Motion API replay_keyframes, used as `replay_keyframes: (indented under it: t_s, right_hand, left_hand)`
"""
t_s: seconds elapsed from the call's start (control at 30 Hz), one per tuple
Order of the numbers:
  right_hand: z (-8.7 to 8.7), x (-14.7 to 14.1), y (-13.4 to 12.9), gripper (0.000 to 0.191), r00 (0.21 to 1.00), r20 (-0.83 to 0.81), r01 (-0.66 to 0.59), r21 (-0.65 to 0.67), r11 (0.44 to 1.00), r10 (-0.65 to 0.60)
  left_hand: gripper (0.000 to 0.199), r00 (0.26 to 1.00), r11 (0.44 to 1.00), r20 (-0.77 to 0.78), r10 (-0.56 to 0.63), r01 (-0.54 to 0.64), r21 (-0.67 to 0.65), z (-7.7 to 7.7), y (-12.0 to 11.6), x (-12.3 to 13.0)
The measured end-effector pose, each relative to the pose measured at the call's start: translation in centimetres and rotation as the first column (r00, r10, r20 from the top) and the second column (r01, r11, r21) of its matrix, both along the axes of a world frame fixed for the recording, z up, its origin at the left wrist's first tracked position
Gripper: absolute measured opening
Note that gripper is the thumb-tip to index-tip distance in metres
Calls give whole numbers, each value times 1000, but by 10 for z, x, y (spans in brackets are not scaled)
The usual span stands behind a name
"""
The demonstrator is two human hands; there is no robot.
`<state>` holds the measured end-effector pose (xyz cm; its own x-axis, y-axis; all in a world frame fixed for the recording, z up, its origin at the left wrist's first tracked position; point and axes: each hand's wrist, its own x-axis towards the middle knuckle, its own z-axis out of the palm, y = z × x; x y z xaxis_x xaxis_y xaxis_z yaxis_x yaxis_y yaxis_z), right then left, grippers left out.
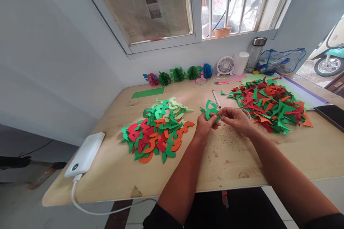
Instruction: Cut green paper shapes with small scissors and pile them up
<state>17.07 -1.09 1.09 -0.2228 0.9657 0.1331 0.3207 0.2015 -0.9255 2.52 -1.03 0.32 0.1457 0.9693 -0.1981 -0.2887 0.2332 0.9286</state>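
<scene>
A green paper cutout (210, 107) with rounded openings and small pale dots is held up over the middle of the table. My left hand (206, 126) grips its lower part between thumb and fingers. At the cutout's right edge, my right hand (235, 118) has its thumb and fingertips pinched together; what lies between them is too small to make out. A white pen (216, 98) lies just behind the hands. To the left is a heap of curved paper pieces (156, 132) in green, red and orange. A roll of tape (245, 113) is partly hidden behind my right hand.
Paper scraps (276, 103) are piled at the right, near a black phone (331, 116). A white power bank (85, 154) with a cable sits front left. Along the wall stand folded paper figures (178, 74), a small fan (225, 66) and a glass bottle (255, 55).
</scene>
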Motion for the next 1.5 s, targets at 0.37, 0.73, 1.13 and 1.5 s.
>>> replay_keyframes:
  t_s: [0.37, 0.73, 1.13, 1.5]
  right_hand:
    - [-3, 2, 2, 19, 1000, -17, -18, -5, 1000, 18]
    - [-1, 1, 1, 20, 1000, 22, -4, 5, 1000, 4]
    - [1, 0, 0, 17, 997, 73, 4, 36, 999, -6]
    - [3, 0, -1, 17, 996, 88, 12, 61, 998, -18]
  left_hand:
    - [16, 1000, 1000, -11, 9, -9, -23, 5, -2, 0]
    - [13, 1000, 1000, -15, 6, -6, -23, 7, -2, 0]
    - [18, 1000, 1000, -24, 6, -7, -15, 7, -2, 0]
    - [16, 999, 1000, -43, 0, 0, -20, 6, -1, 0]
